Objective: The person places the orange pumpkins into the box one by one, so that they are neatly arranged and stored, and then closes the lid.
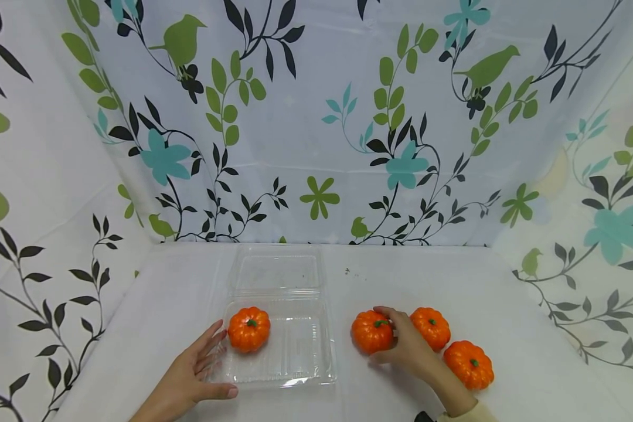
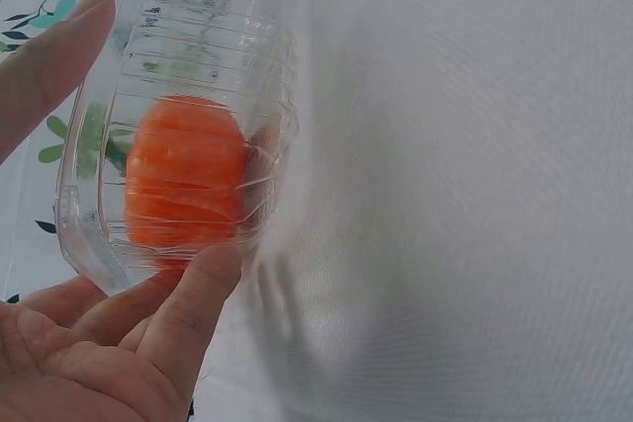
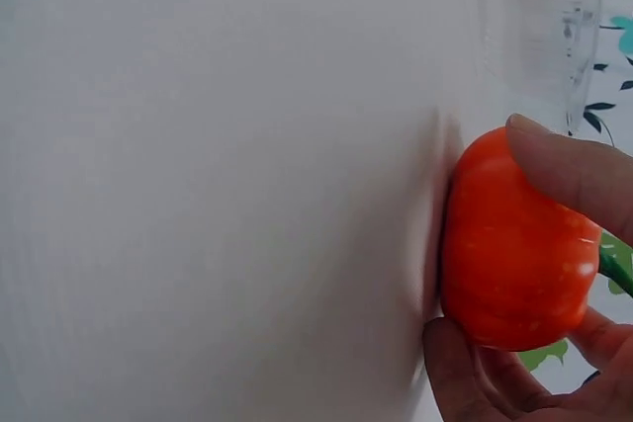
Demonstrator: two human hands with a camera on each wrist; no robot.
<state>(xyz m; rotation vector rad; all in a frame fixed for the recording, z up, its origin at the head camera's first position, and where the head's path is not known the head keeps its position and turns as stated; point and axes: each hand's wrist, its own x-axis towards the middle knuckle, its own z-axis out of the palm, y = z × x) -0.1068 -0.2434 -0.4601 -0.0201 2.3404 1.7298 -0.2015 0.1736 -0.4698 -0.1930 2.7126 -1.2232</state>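
Observation:
A clear plastic clamshell container (image 1: 298,351) lies with its lid (image 1: 276,269) folded back, away from me. One small orange pumpkin (image 1: 249,331) with a green stem sits in the left part of its base. My left hand (image 1: 187,378) is at the container's left front corner. In the left wrist view its fingers (image 2: 203,298) touch the clear wall, and the thumb (image 2: 74,51) is held apart from them. My right hand (image 1: 408,349) grips a second pumpkin (image 1: 369,333) right of the container, thumb and fingers on opposite sides of it. The right wrist view shows that pumpkin (image 3: 519,244) close against the white cloth.
Two more orange pumpkins stand to the right, one (image 1: 431,328) just behind my right hand and one (image 1: 468,364) beside the right forearm. Small dark specks (image 1: 348,271) mark the white tablecloth (image 1: 411,269). A leaf-and-bird patterned curtain (image 1: 295,129) hangs behind.

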